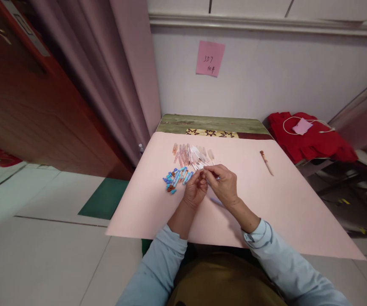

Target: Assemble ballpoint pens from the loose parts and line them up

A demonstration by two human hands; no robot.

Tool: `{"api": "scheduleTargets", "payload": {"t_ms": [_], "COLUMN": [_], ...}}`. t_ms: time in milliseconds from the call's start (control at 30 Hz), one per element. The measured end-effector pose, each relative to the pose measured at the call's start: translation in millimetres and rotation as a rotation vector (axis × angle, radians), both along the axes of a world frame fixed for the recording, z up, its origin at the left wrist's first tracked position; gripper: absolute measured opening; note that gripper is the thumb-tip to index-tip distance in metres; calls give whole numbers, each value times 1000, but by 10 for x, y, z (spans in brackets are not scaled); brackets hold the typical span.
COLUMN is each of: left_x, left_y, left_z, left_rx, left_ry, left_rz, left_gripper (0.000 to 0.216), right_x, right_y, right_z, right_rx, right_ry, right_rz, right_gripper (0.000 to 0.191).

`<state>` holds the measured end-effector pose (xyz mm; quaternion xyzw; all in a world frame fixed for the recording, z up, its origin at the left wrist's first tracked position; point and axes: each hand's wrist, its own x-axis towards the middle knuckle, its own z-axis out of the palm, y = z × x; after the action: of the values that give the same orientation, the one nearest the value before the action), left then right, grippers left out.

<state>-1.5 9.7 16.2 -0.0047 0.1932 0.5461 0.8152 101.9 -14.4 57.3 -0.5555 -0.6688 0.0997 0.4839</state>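
Observation:
My left hand (196, 189) and my right hand (222, 182) meet over the front of the piles, fingertips pinched together. What they hold is small and mostly covered by the fingers, so I cannot make it out. Just left of my left hand lie blue pen barrels (178, 175) mixed with small blue and brown pieces (169, 187). Beyond the fingers are thin white pen refills (197, 157), with translucent pinkish tubes (183, 155) beside them. A bluish-purple stick-like piece (216, 201) lies partly hidden beneath my right hand.
A whole pen (266, 163) with a brown top lies apart at the right. Pale pink paper (282, 212) covers the table (170, 123). A red cloth (285, 136) with a white cable is at the right; a curtain (129, 76) hangs at the left.

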Motion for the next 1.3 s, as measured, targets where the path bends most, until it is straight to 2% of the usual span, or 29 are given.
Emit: {"api": "scheduleTargets", "payload": {"t_ms": [200, 400, 667, 833, 1000, 1167, 1300], "left_x": [9, -26, -55, -57, -64, -84, -85], "left_y": [3, -31, 11, 46, 66, 88, 94], "left_z": [-23, 4, -89, -111, -117, -135, -137], "left_rx": [18, 75, 114, 89, 91, 76, 84], "left_ry": [1, -3, -1, 5, 10, 33, 53], "left_rz": [-2, -34, -51, -24, -10, 1, 27], "left_gripper": [20, 22, 18, 18, 18, 19, 18], "right_x": [-4, 35, 310, 526, 614, 609, 616], "right_y": [-3, -51, -279, -475, -717, -869, -861], "right_z": [-1, 10, -202, -294, -413, -538, -618], "right_rx": [14, -22, -165, -245, -368, -341, -274], "right_ry": [-17, 107, 164, 23, -201, -375, -442], "right_rz": [-16, -23, -67, -129, -108, -114, -105], "right_gripper": [18, 19, 23, 22, 22, 23, 22]}}
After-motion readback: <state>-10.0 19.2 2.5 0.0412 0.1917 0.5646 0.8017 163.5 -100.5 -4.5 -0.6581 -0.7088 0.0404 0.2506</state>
